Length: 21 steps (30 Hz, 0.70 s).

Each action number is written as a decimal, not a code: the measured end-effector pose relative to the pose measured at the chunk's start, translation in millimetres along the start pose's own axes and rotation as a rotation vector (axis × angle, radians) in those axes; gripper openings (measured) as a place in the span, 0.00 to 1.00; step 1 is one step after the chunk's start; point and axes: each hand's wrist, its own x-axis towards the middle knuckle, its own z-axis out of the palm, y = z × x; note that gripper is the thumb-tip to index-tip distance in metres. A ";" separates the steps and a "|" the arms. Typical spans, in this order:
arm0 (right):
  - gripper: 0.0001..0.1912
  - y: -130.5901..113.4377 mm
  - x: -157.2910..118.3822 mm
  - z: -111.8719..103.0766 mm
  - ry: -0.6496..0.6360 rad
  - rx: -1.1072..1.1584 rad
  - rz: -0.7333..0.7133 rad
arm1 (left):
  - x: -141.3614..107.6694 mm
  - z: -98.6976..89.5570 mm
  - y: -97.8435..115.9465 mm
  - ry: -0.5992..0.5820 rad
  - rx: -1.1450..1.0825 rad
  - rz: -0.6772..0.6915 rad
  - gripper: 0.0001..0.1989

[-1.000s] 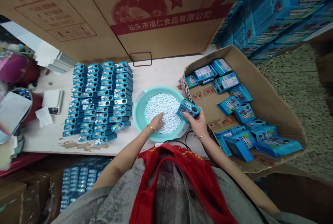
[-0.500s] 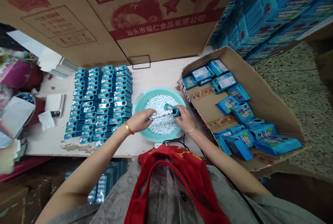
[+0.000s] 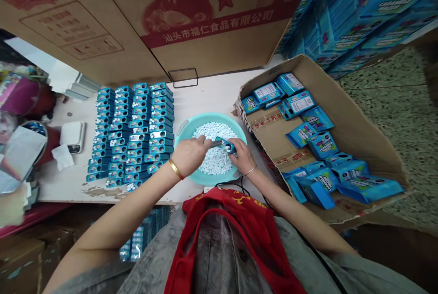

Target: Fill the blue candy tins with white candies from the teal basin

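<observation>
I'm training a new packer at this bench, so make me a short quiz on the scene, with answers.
1. Multiple choice: where is the open carton relative to the basin?
(a) to its left
(b) to its right
(c) beneath it

2. True or false: the blue boxes inside the carton stand in straight, even rows.

3. Short answer: which hand holds the small blue box over the basin?

Key: 1 b; 2 false; 3 the right hand.
</observation>
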 end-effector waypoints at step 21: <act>0.17 -3.1 14.9 -29.8 0.168 0.143 0.212 | 24.2 155.1 -40.7 0.026 -0.683 0.099 0.15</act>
